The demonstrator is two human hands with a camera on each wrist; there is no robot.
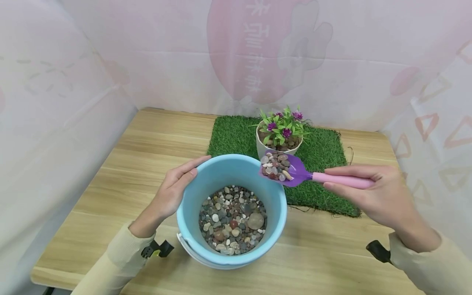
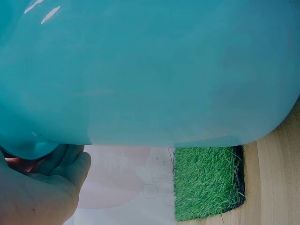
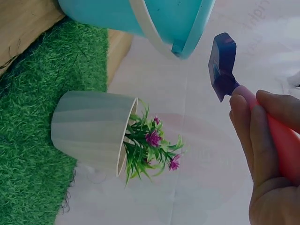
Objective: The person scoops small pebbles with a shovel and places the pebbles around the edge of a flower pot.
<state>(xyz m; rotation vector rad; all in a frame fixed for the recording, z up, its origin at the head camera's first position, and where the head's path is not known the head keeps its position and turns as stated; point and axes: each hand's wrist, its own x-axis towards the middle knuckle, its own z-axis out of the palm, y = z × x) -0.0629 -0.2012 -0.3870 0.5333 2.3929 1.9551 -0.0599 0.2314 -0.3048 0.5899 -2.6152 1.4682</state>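
My right hand [image 1: 383,192] grips the pink handle of a small purple shovel [image 1: 300,174]. Its blade carries a heap of mixed pebbles [image 1: 274,166] over the right rear rim of a light blue bucket [image 1: 274,229]. Loose pebbles of several colours [image 1: 232,221] cover the bucket's bottom. On the left side, my left hand [image 1: 173,186] holds the bucket by its rim. In the right wrist view, the shovel [image 3: 222,65] is seen from below, so its load is hidden there. Close behind the blade stands a white pot [image 1: 261,141] with a purple-flowered plant [image 1: 282,127].
The pot stands on a green artificial grass mat [image 1: 236,133], partly behind the bucket. A wooden table [image 1: 121,192] carries everything. Pale printed cloth [image 1: 166,53] hangs around its back and sides. The bucket's white handle [image 1: 195,254] hangs down at the front left.
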